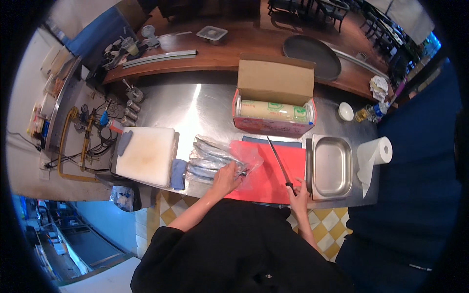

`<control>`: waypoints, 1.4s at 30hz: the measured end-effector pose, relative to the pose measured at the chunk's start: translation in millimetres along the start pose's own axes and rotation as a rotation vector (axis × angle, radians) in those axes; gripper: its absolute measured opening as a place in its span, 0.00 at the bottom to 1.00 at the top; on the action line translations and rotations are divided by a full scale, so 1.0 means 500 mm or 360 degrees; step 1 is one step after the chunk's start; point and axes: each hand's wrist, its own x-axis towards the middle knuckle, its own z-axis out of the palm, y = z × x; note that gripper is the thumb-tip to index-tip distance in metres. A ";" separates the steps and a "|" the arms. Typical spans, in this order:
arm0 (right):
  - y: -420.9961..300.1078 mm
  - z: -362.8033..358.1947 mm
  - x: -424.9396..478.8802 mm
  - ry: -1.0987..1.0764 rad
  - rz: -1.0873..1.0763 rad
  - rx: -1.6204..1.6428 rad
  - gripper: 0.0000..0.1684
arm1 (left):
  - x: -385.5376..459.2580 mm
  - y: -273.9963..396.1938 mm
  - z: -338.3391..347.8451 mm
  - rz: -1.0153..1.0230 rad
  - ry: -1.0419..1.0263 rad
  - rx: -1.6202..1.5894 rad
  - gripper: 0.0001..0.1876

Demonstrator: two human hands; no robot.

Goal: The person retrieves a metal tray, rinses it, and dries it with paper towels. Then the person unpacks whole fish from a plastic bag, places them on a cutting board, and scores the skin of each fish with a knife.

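My right hand [298, 194] grips the dark handle of a long, narrow knife [279, 161], whose blade points up and away over a red cutting board [270, 179]. The fingers of my left hand [227, 178] are on the near right end of a clear plastic bag [209, 154] holding several silvery fish, and seem to pinch its film. The open end of the bag overlaps the board's left part. A folded blue cloth [273, 141] shows beneath the board's far edge.
Beyond the board stands an open box with a plastic-film roll [273, 110]. A steel pan [333, 166] and a paper towel roll [377, 152] are at right. At left lie a white cutting board [146, 155] and a blue cloth [178, 174]. A round tray [311, 56] rests on the wooden ledge.
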 end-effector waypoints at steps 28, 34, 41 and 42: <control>-0.024 0.017 -0.073 0.0328 0.0111 -0.0152 0.26 | 0.317 -0.084 -0.592 0.0541 -0.0389 0.0178 0.10; -0.032 0.039 -0.067 0.0346 0.0113 -0.0264 0.26 | 0.361 -0.082 -0.549 0.0988 -0.0289 0.0825 0.05; -0.005 0.039 -0.059 0.0329 0.0108 -0.0319 0.27 | 0.276 -0.197 -0.321 0.1074 -0.0483 0.0988 0.03; 0.001 0.036 -0.056 0.0335 0.0063 -0.0351 0.27 | 0.253 -0.202 -0.282 0.1035 -0.0447 0.0937 0.03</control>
